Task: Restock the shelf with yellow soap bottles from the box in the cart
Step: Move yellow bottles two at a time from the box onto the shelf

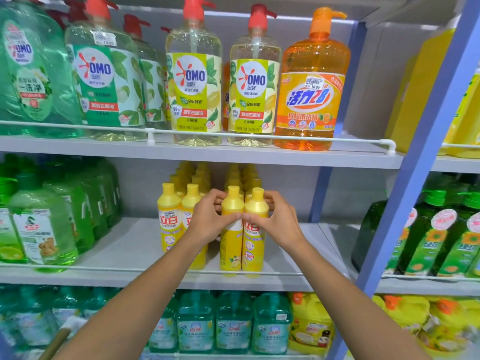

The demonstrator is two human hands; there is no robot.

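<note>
Several yellow soap bottles stand in rows on the middle shelf (130, 255). At the front right of the group stand two of them side by side: one yellow bottle (230, 250) on the left and another yellow bottle (255, 245) on the right. My left hand (207, 222) grips the left one around its shoulder, fingers curled behind it. My right hand (278, 219) grips the right one the same way. Both thumbs meet at the front between the two bottles. Two more front bottles (170, 216) stand just left of my left hand. The box and cart are out of view.
Large green bottles (44, 224) fill the middle shelf's left end; bare shelf lies between them and the yellow rows. Pump bottles, one orange (311, 81), stand on the upper shelf. Teal bottles (233, 323) sit below. A blue upright (415, 165) borders the right.
</note>
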